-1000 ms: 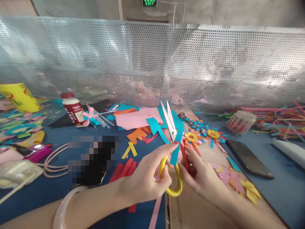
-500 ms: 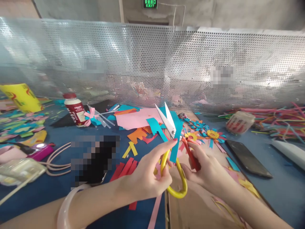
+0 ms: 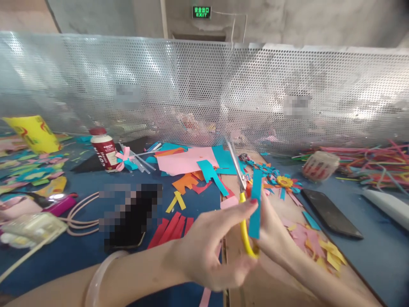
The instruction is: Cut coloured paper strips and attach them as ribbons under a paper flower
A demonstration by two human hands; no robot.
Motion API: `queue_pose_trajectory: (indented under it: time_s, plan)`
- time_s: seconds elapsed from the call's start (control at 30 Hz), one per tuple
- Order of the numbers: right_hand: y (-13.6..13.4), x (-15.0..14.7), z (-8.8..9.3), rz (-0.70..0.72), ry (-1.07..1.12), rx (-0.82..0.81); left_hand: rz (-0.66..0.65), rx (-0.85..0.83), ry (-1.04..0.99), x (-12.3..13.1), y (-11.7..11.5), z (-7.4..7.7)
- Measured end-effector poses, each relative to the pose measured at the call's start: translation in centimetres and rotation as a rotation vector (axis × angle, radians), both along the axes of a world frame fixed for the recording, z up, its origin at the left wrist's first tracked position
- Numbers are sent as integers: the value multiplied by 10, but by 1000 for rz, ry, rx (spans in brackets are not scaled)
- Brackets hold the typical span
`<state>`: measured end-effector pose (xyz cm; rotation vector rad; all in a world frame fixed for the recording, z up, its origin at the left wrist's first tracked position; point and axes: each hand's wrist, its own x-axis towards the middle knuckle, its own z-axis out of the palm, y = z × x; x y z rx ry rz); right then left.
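Observation:
My left hand (image 3: 212,251) is in the middle, its fingertip with red nail polish pressed to a narrow blue paper strip (image 3: 256,209) that stands upright. Behind the strip, my right hand (image 3: 273,226) is round the scissors (image 3: 244,213), which have a yellow handle loop and a bit of orange handle; the strip hides much of its fingers. The scissor blades point up and away, close together and slightly blurred. Beyond the hands lie a notched blue paper piece (image 3: 213,175) and a pink paper sheet (image 3: 188,161). Red paper strips (image 3: 172,230) lie left of my left hand.
A bottle (image 3: 104,149) and a phone (image 3: 132,219) are on the left, near a coiled cable (image 3: 79,213). To the right are another phone (image 3: 332,213), a striped jar (image 3: 320,165) and colourful straw-like sticks (image 3: 367,157). A perforated metal screen (image 3: 198,85) rises behind the table.
The scissors and blue strip have shifted right, and the blades have come together. My left hand has left the yellow loop; the strip now stands apart from the blades.

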<state>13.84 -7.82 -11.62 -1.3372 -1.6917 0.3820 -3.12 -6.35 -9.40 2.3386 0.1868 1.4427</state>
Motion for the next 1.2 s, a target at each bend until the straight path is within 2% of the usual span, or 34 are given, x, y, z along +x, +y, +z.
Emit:
queue_pose_trajectory:
  time_s: [0.17,0.23,0.33,0.47,0.57,0.73,0.87,1.07,1.2]
  plan:
    - [13,13,-1,-79,340,-133,253,-410,-162,-4,18,15]
    - [17,16,-1,-94,404,-209,296,-540,-258,-1,27,22]
    - [18,16,0,-82,484,-260,248,-699,-322,6,37,29]
    - [14,12,4,-28,536,-202,156,-889,-354,19,44,32]
    - [14,10,5,-15,516,-186,137,-940,-386,31,47,36]
    - [17,13,-1,-60,401,-102,5,-1111,-526,50,51,46]
    - [19,17,-8,-69,364,-116,-88,-1194,-652,63,54,55]
    - [18,13,-13,-39,395,-130,-61,-1177,-647,76,60,54]
    - [18,10,-13,-70,384,-142,6,-1059,-562,73,60,53]
